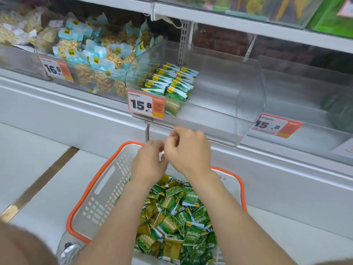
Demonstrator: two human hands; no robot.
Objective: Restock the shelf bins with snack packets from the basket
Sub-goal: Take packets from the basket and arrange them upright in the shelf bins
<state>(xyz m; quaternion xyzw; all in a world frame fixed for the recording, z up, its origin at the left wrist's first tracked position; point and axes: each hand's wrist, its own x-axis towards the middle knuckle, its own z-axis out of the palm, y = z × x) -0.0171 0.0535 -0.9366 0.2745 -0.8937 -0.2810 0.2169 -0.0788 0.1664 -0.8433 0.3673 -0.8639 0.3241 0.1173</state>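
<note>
A white basket with an orange rim [91,188] stands below me, filled with several small green snack packets [172,217]. Above it, a clear shelf bin [229,104] holds neat rows of the same green packets [172,81] on its left side; its right side is bare. My left hand [149,161] and my right hand [189,150] are close together over the basket's far edge, just under the bin, fingers curled. Nothing shows in the left hand. A dark greenish sliver sits at the right hand's fingertips; what it is I cannot make out.
An orange price tag reading 15.8 [146,105] hangs on the bin's front. To the left is a bin of pale nut packets [99,60] with a 16.5 tag [55,68]. Another clear bin [305,83] with its own tag [275,125] stands to the right. More shelves run above.
</note>
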